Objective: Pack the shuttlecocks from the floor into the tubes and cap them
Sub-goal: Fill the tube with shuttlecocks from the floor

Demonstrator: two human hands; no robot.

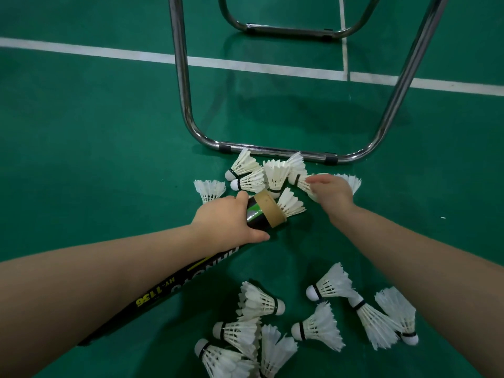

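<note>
The left hand [226, 222] gripped a black shuttlecock tube [174, 287] near its open, brown-rimmed mouth [270, 211], fingers wrapped round the barrel, with the tube lying slanted along the green court floor [95, 148] from the near left toward the centre. A white feathered shuttlecock [290, 204] sat at the tube's mouth, its skirt flaring out of the opening. The right hand [331, 196] reached into the far cluster of shuttlecocks [261, 174], fingers curled down over one of them [302, 180]; whether it had actually closed on that shuttlecock could not be told, since the back of the hand hid the fingertips. Yellow lettering ran along the tube's side below the left forearm. The far cluster lay just in front of the near foot of a chromed tubular frame [275, 152], with one shuttlecock [210, 189] lying a little apart on its left. A second, looser scatter of shuttlecocks [319, 328] lay on the floor at the near edge, between the two forearms, some overlapping, their white cork tips pointing various ways. White court lines [109, 51] crossed the floor beyond the frame, and a second loop of the same metal tubing [289, 30] stood at the far edge.
</note>
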